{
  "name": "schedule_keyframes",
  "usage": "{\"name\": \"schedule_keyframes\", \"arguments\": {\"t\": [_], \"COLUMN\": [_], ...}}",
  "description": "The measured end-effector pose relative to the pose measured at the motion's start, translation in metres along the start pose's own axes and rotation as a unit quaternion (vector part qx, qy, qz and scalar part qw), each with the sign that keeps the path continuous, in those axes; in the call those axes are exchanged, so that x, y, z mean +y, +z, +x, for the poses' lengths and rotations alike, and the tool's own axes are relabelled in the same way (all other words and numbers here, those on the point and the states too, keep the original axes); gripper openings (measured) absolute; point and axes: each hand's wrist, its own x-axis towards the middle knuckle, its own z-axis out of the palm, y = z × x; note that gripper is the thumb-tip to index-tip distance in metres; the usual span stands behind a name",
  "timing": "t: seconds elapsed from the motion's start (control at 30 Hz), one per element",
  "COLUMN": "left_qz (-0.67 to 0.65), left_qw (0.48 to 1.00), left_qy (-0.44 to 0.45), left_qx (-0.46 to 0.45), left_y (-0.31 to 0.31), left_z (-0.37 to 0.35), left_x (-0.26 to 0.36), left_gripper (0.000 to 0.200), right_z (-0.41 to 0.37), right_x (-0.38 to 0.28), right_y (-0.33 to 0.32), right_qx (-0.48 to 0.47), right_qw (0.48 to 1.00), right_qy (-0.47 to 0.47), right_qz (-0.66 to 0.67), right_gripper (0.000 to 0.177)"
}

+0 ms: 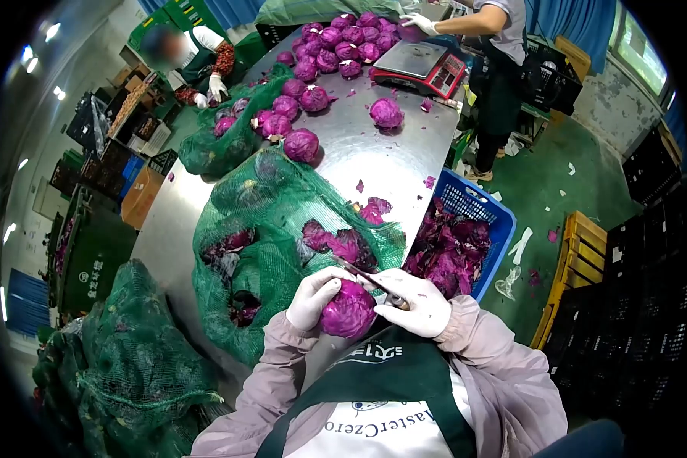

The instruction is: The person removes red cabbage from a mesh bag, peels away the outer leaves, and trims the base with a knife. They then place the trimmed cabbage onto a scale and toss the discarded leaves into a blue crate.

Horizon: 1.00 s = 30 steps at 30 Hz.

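A red cabbage [348,311] is held close to my apron, above the near edge of the steel table. My left hand [314,296], in a white glove, grips the cabbage from its left side. In my gloved right hand [418,304] is a knife [368,279], its blade pointing up and left across the top of the cabbage. Just beyond my hands, loose purple leaves [342,244] lie on a green mesh bag [275,197]. Part of the knife handle is hidden by my right fingers.
Many red cabbages [346,50] are heaped at the far end near a red scale [420,67]. A blue crate [490,200] of leaves stands at the table's right. Full mesh bags [141,343] sit at left. Two people [504,38] work beyond.
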Motion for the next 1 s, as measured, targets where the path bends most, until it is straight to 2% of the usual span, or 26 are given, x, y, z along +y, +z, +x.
{"name": "schedule_keyframes", "arguments": {"t": [0.07, 0.1, 0.23, 0.33, 0.37, 0.4, 0.43, 0.47, 0.53, 0.57, 0.6, 0.67, 0.7, 0.73, 0.8, 0.83, 0.9, 0.93, 1.0], "left_qz": [0.078, 0.127, 0.145, 0.161, 0.164, 0.166, 0.169, 0.153, 0.089, 0.065, 0.031, 0.018, 0.056, 0.095, 0.166, 0.162, 0.142, 0.126, 0.105], "left_qw": [0.996, 0.991, 0.989, 0.987, 0.986, 0.986, 0.985, 0.988, 0.994, 0.996, 0.997, 0.998, 0.996, 0.992, 0.980, 0.981, 0.985, 0.988, 0.991], "left_qy": [0.026, 0.025, 0.021, 0.026, 0.023, 0.021, 0.018, 0.022, 0.041, 0.039, 0.025, 0.021, 0.033, 0.046, 0.071, 0.066, 0.053, 0.043, 0.032], "left_qx": [0.019, 0.009, 0.017, 0.016, 0.019, 0.022, 0.025, 0.029, 0.050, 0.057, 0.066, 0.064, 0.067, 0.069, 0.083, 0.084, 0.083, 0.080, 0.078], "left_y": [0.006, 0.006, 0.009, 0.009, 0.009, 0.007, 0.005, 0.000, -0.009, -0.011, -0.014, -0.016, -0.013, -0.008, 0.001, 0.006, 0.010, 0.011, 0.009], "left_z": [0.002, 0.002, 0.004, 0.005, 0.005, 0.005, 0.004, 0.004, 0.004, 0.003, 0.002, 0.000, 0.002, 0.004, 0.007, 0.006, 0.006, 0.004, 0.002], "left_x": [0.011, 0.013, 0.017, 0.012, 0.012, 0.013, 0.014, 0.011, 0.005, 0.009, 0.011, 0.012, 0.012, 0.011, 0.012, 0.016, 0.017, 0.015, 0.010], "left_gripper": [0.021, 0.029, 0.027, 0.028, 0.029, 0.030, 0.030, 0.030, 0.025, 0.026, 0.027, 0.025, 0.023, 0.022, 0.020, 0.023, 0.027, 0.028, 0.029], "right_z": [0.000, 0.001, 0.000, -0.001, 0.004, 0.006, 0.002, -0.002, -0.002, -0.009, -0.013, -0.012, -0.001, 0.004, 0.008, 0.010, 0.012, 0.012, 0.007], "right_x": [-0.002, -0.003, 0.003, 0.010, 0.013, 0.016, 0.011, 0.003, -0.005, 0.003, 0.010, 0.020, 0.001, 0.001, -0.003, 0.006, 0.004, 0.003, 0.006], "right_y": [0.007, 0.009, 0.010, 0.009, 0.006, 0.003, -0.002, -0.009, -0.026, -0.029, -0.031, -0.016, -0.018, -0.009, 0.009, 0.020, 0.012, 0.007, 0.005], "right_qx": [0.011, 0.023, 0.031, 0.016, 0.041, 0.025, -0.037, -0.098, -0.210, -0.257, -0.268, -0.130, -0.080, -0.029, -0.002, 0.046, -0.015, -0.046, -0.057], "right_qw": [1.000, 1.000, 0.999, 0.995, 0.996, 0.997, 0.991, 0.961, 0.924, 0.882, 0.879, 0.928, 0.958, 0.988, 0.987, 0.996, 0.958, 0.921, 0.903], "right_qy": [-0.009, 0.011, -0.003, 0.033, -0.057, -0.058, 0.063, 0.183, 0.214, 0.241, 0.243, 0.199, 0.192, 0.100, 0.098, 0.058, 0.197, 0.263, 0.278], "right_qz": [-0.004, 0.005, 0.027, 0.090, 0.052, 0.033, 0.109, 0.181, 0.236, 0.312, 0.311, 0.285, 0.196, 0.111, 0.125, 0.046, 0.206, 0.283, 0.322], "right_gripper": [0.037, 0.031, 0.018, 0.018, 0.014, 0.009, 0.009, 0.010, 0.011, 0.009, 0.011, 0.016, 0.022, 0.026, 0.027, 0.024, 0.021, 0.020, 0.018]}}
